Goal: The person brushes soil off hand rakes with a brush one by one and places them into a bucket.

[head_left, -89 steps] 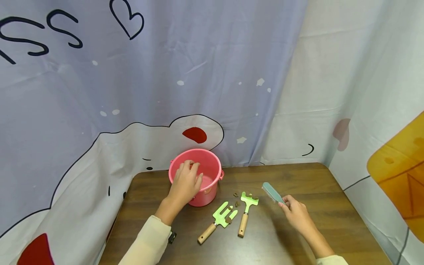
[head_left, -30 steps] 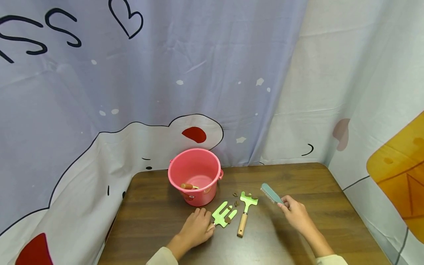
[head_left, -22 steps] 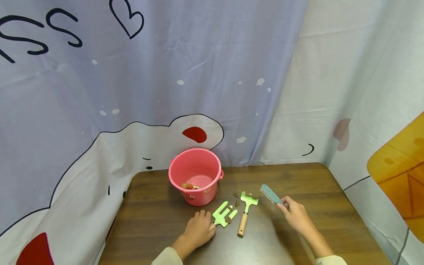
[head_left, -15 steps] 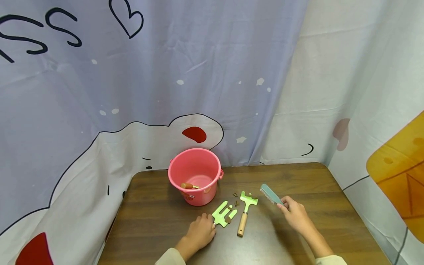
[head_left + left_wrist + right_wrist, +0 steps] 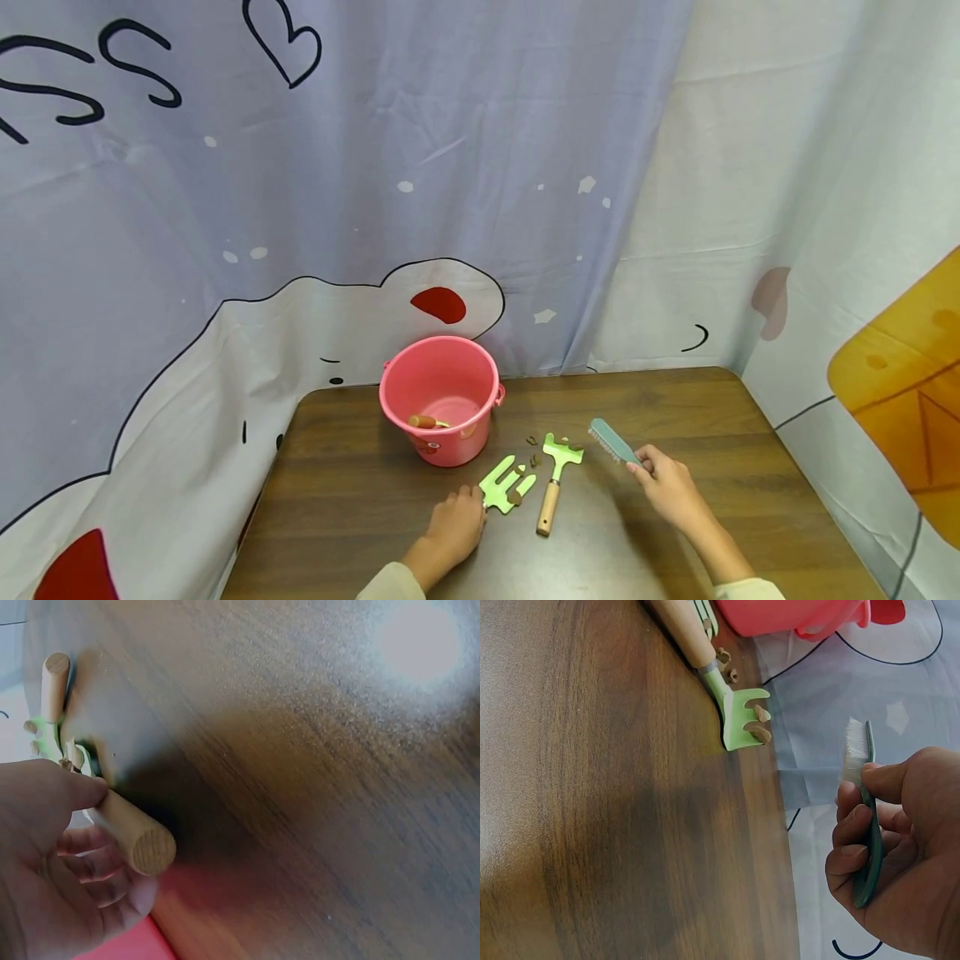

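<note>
My left hand (image 5: 456, 525) pinches the wooden handle (image 5: 139, 836) of a small green garden fork (image 5: 495, 496), thumb on one side and curled fingers on the other. The fork lies on the table with brown crumbs on its tines. Above the table, my right hand (image 5: 667, 487) grips a teal brush (image 5: 615, 442) by its handle; its white bristles (image 5: 854, 754) show in the right wrist view. Between the hands lies a green hand rake (image 5: 555, 475) with a wooden handle and brown bits on its teeth (image 5: 739, 724).
A pink bucket (image 5: 457, 450) stands at the table's back left, and a wooden-handled tool (image 5: 423, 422) lies inside it. Small brown bits (image 5: 535, 460) are scattered between fork and rake. A printed curtain (image 5: 465, 167) hangs right behind the wooden table (image 5: 637, 400).
My left hand has come out of the bucket, where a wooden-handled tool now shows, and moved down to the fork's handle and taken hold of it. The right hand with the brush has barely moved.
</note>
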The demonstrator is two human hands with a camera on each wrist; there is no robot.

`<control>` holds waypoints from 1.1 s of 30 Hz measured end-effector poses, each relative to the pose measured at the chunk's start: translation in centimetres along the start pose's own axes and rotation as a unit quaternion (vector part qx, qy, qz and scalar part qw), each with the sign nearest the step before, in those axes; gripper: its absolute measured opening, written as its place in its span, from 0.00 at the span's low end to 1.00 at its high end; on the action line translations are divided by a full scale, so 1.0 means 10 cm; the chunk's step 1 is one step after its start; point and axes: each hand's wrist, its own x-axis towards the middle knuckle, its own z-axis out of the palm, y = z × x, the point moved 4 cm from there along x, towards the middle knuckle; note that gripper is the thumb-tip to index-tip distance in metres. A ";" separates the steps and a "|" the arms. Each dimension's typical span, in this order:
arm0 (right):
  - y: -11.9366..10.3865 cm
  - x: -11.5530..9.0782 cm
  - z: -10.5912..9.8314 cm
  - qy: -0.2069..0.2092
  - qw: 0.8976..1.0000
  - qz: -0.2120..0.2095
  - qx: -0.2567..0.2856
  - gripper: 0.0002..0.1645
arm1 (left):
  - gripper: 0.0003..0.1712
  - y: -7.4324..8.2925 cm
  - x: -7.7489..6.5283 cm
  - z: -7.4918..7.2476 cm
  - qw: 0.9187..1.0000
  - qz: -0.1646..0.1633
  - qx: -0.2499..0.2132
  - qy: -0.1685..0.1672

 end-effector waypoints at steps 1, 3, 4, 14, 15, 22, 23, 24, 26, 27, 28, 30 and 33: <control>0.00 0.00 0.00 0.001 1.000 0.000 0.000 0.11 | 0.14 -0.01 0.01 0.00 1.000 -0.001 0.001 0.000; 0.01 0.00 0.00 0.002 1.000 0.000 0.000 0.11 | 0.14 -0.02 0.02 0.00 1.000 0.000 0.008 0.001; 0.01 0.00 0.00 0.003 1.000 0.000 0.001 0.11 | 0.13 -0.03 0.02 0.00 1.000 0.000 0.012 0.001; 0.02 -0.03 0.00 -0.003 1.000 0.001 0.004 0.12 | 0.14 -0.10 0.07 -0.04 0.999 -0.001 0.041 0.022; 0.02 -0.03 0.00 -0.003 1.000 0.000 0.001 0.12 | 0.14 -0.10 0.07 -0.04 0.999 -0.001 0.043 0.026; 0.03 -0.02 0.00 -0.001 1.000 -0.002 -0.012 0.12 | 0.15 -0.13 0.10 0.02 0.997 -0.009 0.026 0.069; 0.03 -0.02 0.01 0.000 1.000 -0.003 -0.012 0.12 | 0.14 -0.13 0.10 0.03 0.997 -0.014 0.019 0.072; 0.03 -0.02 0.01 0.000 1.000 -0.003 -0.012 0.12 | 0.14 -0.14 0.10 0.04 0.997 -0.020 0.009 0.075; 0.04 -0.01 0.01 0.001 1.000 -0.004 -0.011 0.12 | 0.14 -0.15 0.10 0.06 0.996 -0.037 -0.009 0.080; 0.04 -0.02 0.01 0.001 1.000 -0.004 -0.011 0.12 | 0.14 -0.16 0.10 0.07 0.995 -0.047 -0.018 0.081; 0.04 -0.02 0.01 0.001 1.000 -0.005 -0.010 0.12 | 0.15 -0.16 0.10 0.08 0.995 -0.055 -0.024 0.081; 0.04 -0.02 0.00 0.001 1.000 -0.004 -0.010 0.12 | 0.15 -0.17 0.10 0.10 0.994 -0.067 -0.032 0.084; 0.04 -0.04 -0.01 0.000 1.000 -0.002 -0.010 0.12 | 0.15 -0.18 0.10 0.12 0.993 -0.073 -0.037 0.088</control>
